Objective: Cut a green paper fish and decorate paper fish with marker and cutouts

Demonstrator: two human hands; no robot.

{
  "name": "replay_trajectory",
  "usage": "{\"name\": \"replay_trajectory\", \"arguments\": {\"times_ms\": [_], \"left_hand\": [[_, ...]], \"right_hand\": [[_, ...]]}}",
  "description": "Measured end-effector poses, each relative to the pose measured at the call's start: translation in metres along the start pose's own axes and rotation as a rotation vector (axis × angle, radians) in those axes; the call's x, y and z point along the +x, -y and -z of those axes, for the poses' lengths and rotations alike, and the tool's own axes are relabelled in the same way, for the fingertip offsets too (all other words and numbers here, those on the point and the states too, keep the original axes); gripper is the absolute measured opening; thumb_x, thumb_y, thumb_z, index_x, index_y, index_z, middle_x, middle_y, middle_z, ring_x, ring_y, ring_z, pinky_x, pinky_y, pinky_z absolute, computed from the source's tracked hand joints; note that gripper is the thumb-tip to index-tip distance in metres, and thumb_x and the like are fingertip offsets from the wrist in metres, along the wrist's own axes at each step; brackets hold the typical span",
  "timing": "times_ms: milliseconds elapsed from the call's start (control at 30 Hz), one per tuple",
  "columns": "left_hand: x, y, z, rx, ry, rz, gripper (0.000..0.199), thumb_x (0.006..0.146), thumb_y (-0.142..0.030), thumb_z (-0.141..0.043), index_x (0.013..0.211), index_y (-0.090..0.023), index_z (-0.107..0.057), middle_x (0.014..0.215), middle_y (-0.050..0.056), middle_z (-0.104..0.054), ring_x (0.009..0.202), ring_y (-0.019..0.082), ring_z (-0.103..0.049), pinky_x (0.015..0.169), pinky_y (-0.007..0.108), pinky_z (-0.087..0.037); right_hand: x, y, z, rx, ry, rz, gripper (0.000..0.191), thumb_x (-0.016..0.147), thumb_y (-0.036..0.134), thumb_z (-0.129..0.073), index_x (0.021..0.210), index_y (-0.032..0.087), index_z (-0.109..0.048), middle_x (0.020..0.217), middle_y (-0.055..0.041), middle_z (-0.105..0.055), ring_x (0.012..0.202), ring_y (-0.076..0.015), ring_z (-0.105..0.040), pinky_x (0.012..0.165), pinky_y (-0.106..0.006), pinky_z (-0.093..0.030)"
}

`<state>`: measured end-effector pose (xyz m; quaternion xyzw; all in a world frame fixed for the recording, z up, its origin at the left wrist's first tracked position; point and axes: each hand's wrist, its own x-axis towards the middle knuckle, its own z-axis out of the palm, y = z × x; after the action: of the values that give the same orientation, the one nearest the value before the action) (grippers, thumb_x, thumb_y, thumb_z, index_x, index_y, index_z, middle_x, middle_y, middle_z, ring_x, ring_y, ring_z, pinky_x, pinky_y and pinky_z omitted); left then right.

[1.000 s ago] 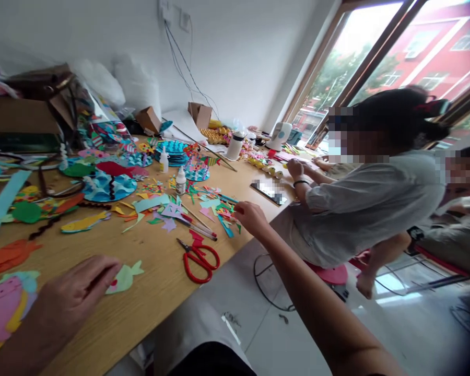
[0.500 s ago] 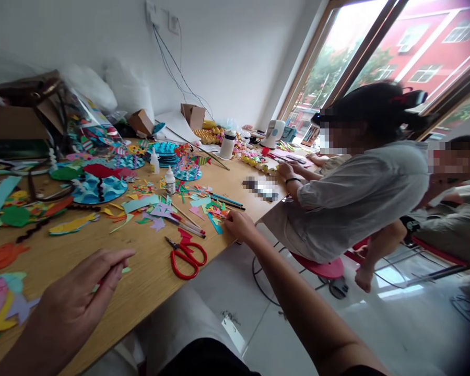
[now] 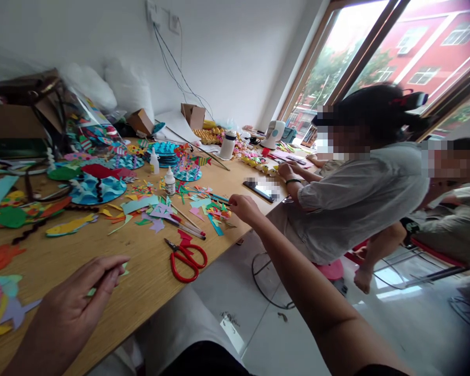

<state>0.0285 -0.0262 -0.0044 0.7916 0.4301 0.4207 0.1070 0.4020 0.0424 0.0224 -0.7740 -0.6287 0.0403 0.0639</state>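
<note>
My left hand [image 3: 72,303] hovers over the near left of the table, its thumb and fingers closed on a small pale green paper piece [image 3: 124,269]. Farther off, near the table's right edge, my right hand [image 3: 245,210] has its fingers pinched at the ends of the blue pencils [image 3: 219,198], covering those ends. Small coloured paper scraps [image 3: 221,211] lie just below its fingertips. Between my hands rest red-handled scissors [image 3: 186,258] beside red paper scraps [image 3: 185,237]. Several pens [image 3: 188,227] lie left of my right hand.
Glue bottles [image 3: 169,183] stand behind the scraps. Blue wavy paper crafts [image 3: 97,189] and a yellow paper fish [image 3: 71,225] are at the left. A phone [image 3: 259,191] lies beyond my right hand. A co-worker [image 3: 360,193] sits at the right, hands on the table.
My right hand has moved up and away from the scraps at the table edge to the pencil ends. My left hand has stayed nearly in place, and its green paper shows more clearly.
</note>
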Motion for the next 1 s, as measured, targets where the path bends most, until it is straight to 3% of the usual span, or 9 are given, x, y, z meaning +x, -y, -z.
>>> {"name": "replay_trajectory", "arguments": {"times_ms": [233, 500, 633, 800, 900, 1000], "left_hand": [[-0.003, -0.007, -0.003, -0.075, -0.034, 0.053, 0.022, 0.08, -0.047, -0.052, 0.086, -0.034, -0.067, 0.069, -0.006, -0.073, 0.057, 0.012, -0.069, 0.052, 0.015, -0.051], [-0.01, -0.001, -0.004, -0.127, 0.022, 0.25, 0.019, 0.075, -0.049, -0.058, 0.083, -0.036, -0.07, 0.072, -0.005, -0.074, 0.063, 0.018, -0.07, 0.059, 0.022, -0.054], [-0.015, 0.005, -0.005, -0.202, 0.053, 0.376, 0.023, 0.074, -0.054, -0.059, 0.084, -0.037, -0.071, 0.073, -0.004, -0.073, 0.067, 0.019, -0.07, 0.061, 0.024, -0.054], [-0.008, 0.003, -0.004, -0.38, 0.033, 0.566, 0.031, 0.069, -0.057, -0.065, 0.086, -0.031, -0.07, 0.073, -0.002, -0.071, 0.069, 0.019, -0.067, 0.066, 0.025, -0.056], [0.008, -0.017, -0.007, -0.552, 0.078, 0.618, 0.035, 0.067, -0.052, -0.07, 0.089, -0.025, -0.068, 0.072, 0.0, -0.069, 0.068, 0.017, -0.064, 0.063, 0.026, -0.055], [0.027, -0.042, -0.018, -0.71, 0.07, 0.652, 0.039, 0.063, -0.051, -0.071, 0.086, -0.02, -0.065, 0.067, 0.001, -0.066, 0.063, 0.016, -0.061, 0.055, 0.024, -0.051]], "right_hand": [[0.028, 0.001, -0.014, 0.012, 0.072, 0.047, 0.034, 0.076, 0.017, -0.059, 0.108, 0.021, -0.067, 0.098, -0.0051, -0.07, 0.083, -0.0161, -0.06, 0.066, -0.022, -0.039], [0.026, 0.002, -0.021, 0.062, -0.025, 0.037, 0.021, 0.076, 0.012, -0.054, 0.089, 0.016, -0.069, 0.095, -0.0073, -0.07, 0.085, -0.0158, -0.058, 0.068, -0.023, -0.037], [0.025, -0.001, -0.012, 0.134, -0.105, 0.008, 0.017, 0.075, 0.012, -0.054, 0.082, 0.016, -0.069, 0.088, -0.0069, -0.069, 0.082, -0.0157, -0.057, 0.069, -0.024, -0.038], [0.019, 0.003, 0.014, 0.279, -0.239, 0.01, 0.014, 0.078, 0.014, -0.051, 0.082, 0.014, -0.064, 0.083, -0.0059, -0.067, 0.077, -0.0139, -0.057, 0.07, -0.024, -0.04], [-0.001, 0.025, 0.023, 0.451, -0.234, 0.082, 0.01, 0.079, 0.022, -0.053, 0.08, 0.015, -0.059, 0.075, -0.0016, -0.063, 0.066, -0.0103, -0.054, 0.063, -0.022, -0.041], [-0.034, 0.062, 0.019, 1.023, -0.059, 0.265, 0.016, 0.072, 0.031, -0.06, 0.073, 0.017, -0.053, 0.065, 0.0028, -0.055, 0.058, -0.0084, -0.048, 0.057, -0.022, -0.039]]}}
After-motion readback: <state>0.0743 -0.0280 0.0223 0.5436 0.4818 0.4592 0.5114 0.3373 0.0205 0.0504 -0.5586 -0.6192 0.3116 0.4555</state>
